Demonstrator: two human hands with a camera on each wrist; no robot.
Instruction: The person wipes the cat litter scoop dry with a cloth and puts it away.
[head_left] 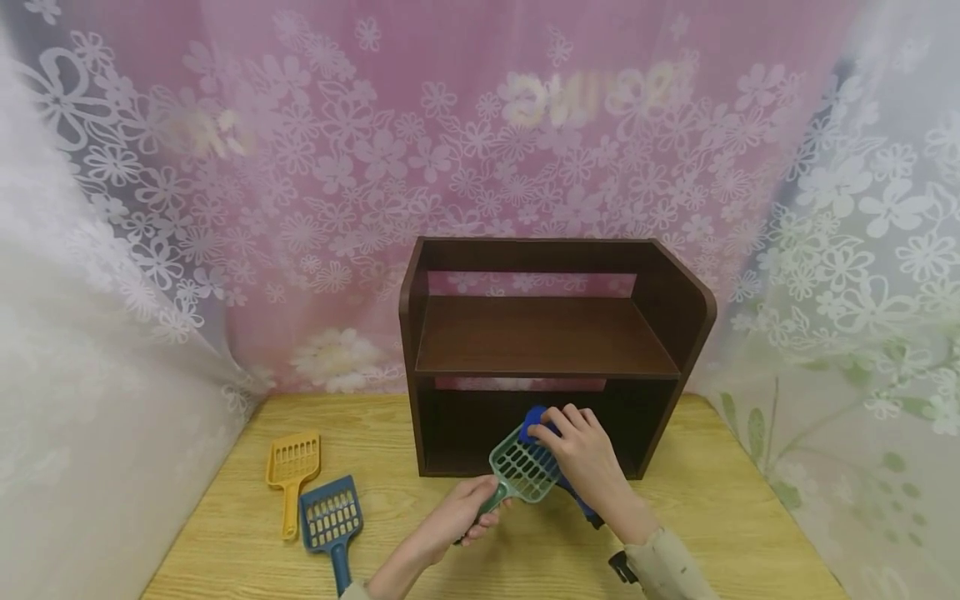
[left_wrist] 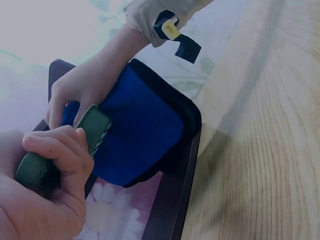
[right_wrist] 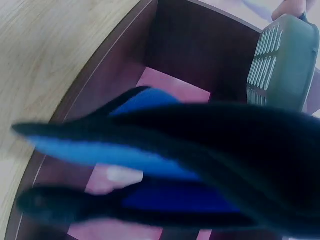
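My left hand [head_left: 463, 510] grips the handle of a green slotted litter scoop [head_left: 527, 468], its head tilted up in front of the brown shelf. In my right hand [head_left: 583, 454] is a blue cloth [left_wrist: 142, 125] with a black border, bunched under the fingertips at the scoop's top edge. The rest of the cloth hangs down behind the scoop head in the head view. Folds of the cloth cover much of the right wrist view, where the scoop's slotted head shows at the upper right.
A two-tier dark brown shelf [head_left: 547, 333] stands at the back of the wooden table [head_left: 375, 433]. To the left lie a yellow litter scoop [head_left: 294, 461] and a blue litter scoop [head_left: 332, 517]. Flowered curtains [head_left: 337, 167] hang around the table.
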